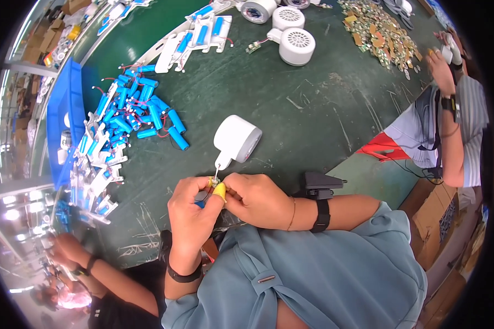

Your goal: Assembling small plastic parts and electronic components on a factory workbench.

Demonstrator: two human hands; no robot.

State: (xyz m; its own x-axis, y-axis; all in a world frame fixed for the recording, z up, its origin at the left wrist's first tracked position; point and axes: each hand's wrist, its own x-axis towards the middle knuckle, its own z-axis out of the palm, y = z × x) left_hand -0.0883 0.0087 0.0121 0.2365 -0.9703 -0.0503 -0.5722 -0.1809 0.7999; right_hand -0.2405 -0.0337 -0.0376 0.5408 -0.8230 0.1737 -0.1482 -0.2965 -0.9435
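Observation:
A white fan head (236, 137) lies on the green table just beyond my hands, its short neck pointing toward me. Wires run from the neck to a small circuit board (215, 180) at my fingertips. My left hand (194, 213) is closed in a pinch on that board. Close against it, my right hand (262, 200) is also closed, its fingertips bent inward; what they grip is hidden. Yellow finger covers (219, 190) show where the hands meet. A bit of blue shows beneath the left fingers, too covered to name.
Blue battery cells (142, 104) with wires lie heaped at left, beside white plastic pieces (96, 164) and a blue bin (66, 120). More fan heads (297, 46) stand at the back. Small circuit boards (379, 35) are piled back right. Co-workers' arms (450, 115) reach in at both sides.

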